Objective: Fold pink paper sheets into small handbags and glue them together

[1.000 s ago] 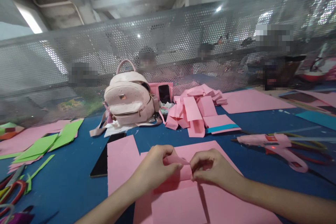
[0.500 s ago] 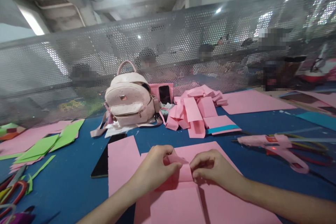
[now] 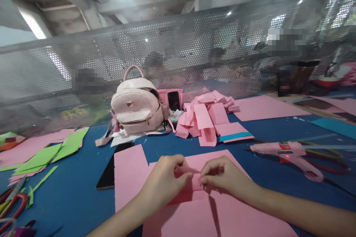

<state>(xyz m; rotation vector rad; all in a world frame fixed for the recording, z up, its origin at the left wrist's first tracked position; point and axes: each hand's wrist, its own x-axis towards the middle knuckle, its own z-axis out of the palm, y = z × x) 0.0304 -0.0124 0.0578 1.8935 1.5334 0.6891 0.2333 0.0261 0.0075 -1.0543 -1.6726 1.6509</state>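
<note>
My left hand (image 3: 166, 182) and my right hand (image 3: 222, 177) meet over a small pink paper piece (image 3: 194, 183), both pinching its folded top edge between thumb and fingers. The piece stands lifted off larger pink sheets (image 3: 189, 218) spread on the blue table (image 3: 75, 200) right in front of me. Another pink sheet (image 3: 129, 174) lies just left of my left hand.
A black phone (image 3: 109, 172) lies by the left pink sheet. Behind are a pink backpack (image 3: 136, 107), a heap of folded pink paper (image 3: 208, 116), a pink glue gun (image 3: 289, 153) at right, green paper (image 3: 52, 152) and scissors (image 3: 13, 202) at left. A perforated metal screen (image 3: 55, 81) closes the far edge.
Both hands stay on the pink piece and have drawn slightly closer together, the fingers working along its fold. The view has shifted a little.
</note>
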